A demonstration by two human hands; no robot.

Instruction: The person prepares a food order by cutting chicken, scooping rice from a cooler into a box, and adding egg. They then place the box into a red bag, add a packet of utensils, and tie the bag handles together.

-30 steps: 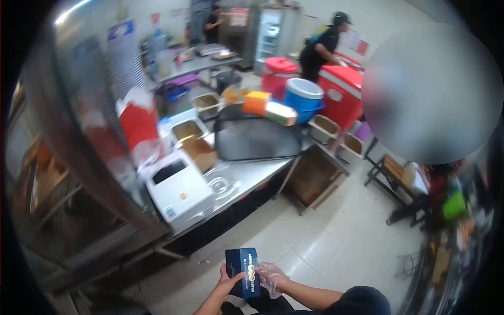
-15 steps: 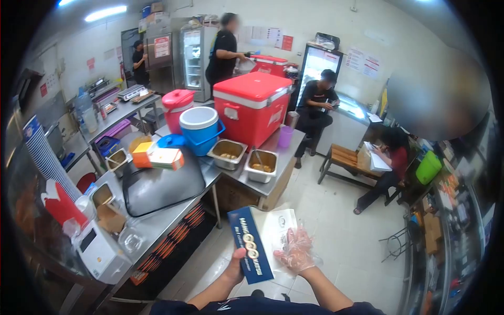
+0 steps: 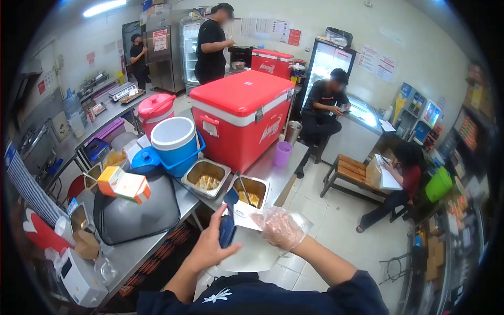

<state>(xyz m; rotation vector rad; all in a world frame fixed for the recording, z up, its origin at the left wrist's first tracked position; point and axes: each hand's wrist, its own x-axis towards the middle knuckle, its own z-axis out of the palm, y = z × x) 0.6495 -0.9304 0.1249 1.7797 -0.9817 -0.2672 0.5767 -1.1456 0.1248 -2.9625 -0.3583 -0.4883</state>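
A blue-and-white food carton (image 3: 227, 231) is in front of me, its dark blue side now turned nearly edge-on. My left hand (image 3: 209, 245) is bare and at the carton's left, fingers and thumb spread, with the fingertips close to the blue side. On the other side, my right hand (image 3: 286, 230) wears a clear plastic glove. Its fingers close on the white printed panel (image 3: 245, 216); the fingertips are partly hidden. Below both hands spreads a pale sheet or flap (image 3: 249, 254). Just beyond the carton is a steel pan (image 3: 258, 188) with yellowish food and a utensil.
Another steel pan (image 3: 207, 178), a blue cooler jug (image 3: 176, 144), a large red cooler (image 3: 241, 113) and a purple cup (image 3: 282, 154) stand on the counter. A black lid-like tray (image 3: 139, 210) bears an orange-white box. Two people sit at right; two stand at the back.
The carton has moved up and left, nearer the pans, and its printed blue face has turned away. My left hand has let go and spread its fingers. The view has shifted.
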